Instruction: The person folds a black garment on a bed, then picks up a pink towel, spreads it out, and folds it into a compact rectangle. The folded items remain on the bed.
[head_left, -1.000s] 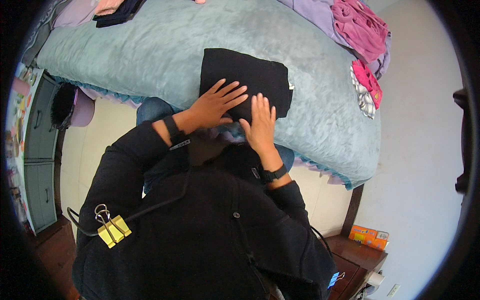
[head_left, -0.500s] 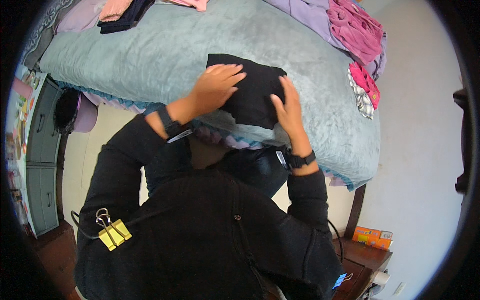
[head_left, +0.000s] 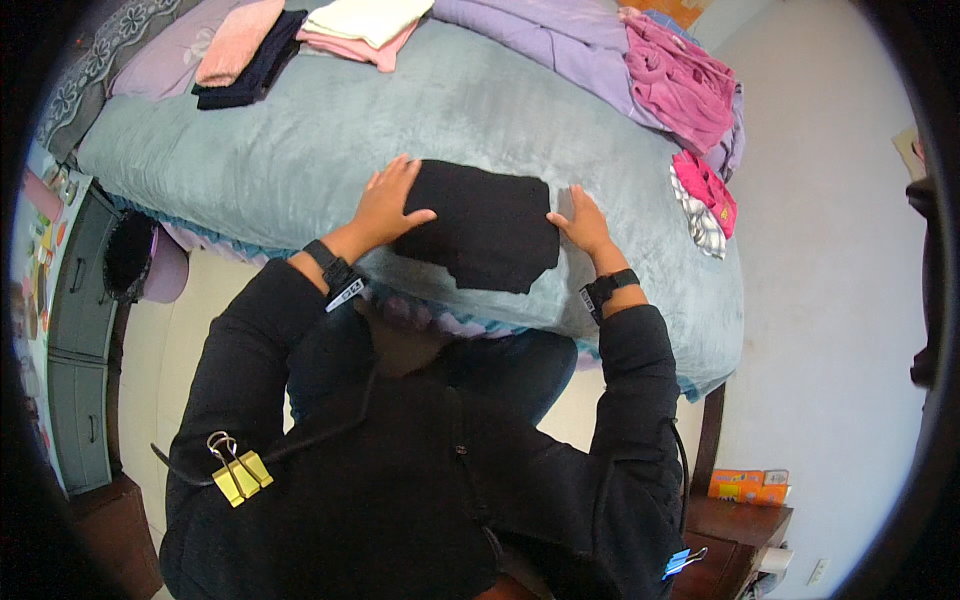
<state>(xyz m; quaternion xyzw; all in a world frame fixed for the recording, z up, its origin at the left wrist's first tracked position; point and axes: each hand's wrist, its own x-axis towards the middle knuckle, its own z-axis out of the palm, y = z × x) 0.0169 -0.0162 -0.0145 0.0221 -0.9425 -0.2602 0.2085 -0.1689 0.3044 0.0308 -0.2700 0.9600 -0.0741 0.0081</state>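
Note:
A folded black garment (head_left: pixel 482 225) lies flat near the front edge of the bed; its exact kind cannot be made out. Along its left side rests my left hand (head_left: pixel 388 203), fingers stretched out and the thumb lying over the cloth. My right hand (head_left: pixel 588 222) is at the opposite side, fingers extended on the blanket and thumb tip at the garment's right edge. Neither hand grips the cloth. Both wrists wear black straps.
A grey-blue plush blanket (head_left: pixel 330 150) covers the bed. Toward its back lie folded pink and navy clothes (head_left: pixel 245 60), a white-and-pink stack (head_left: pixel 365 30), a purple quilt (head_left: pixel 545 40) and pink fabric (head_left: pixel 680 80). A bin (head_left: pixel 165 265) stands left beside grey drawers (head_left: pixel 80 300).
Both hands have moved from on top of the garment out to its two sides. The garment now looks straighter. My view has shifted, showing more of the far bed.

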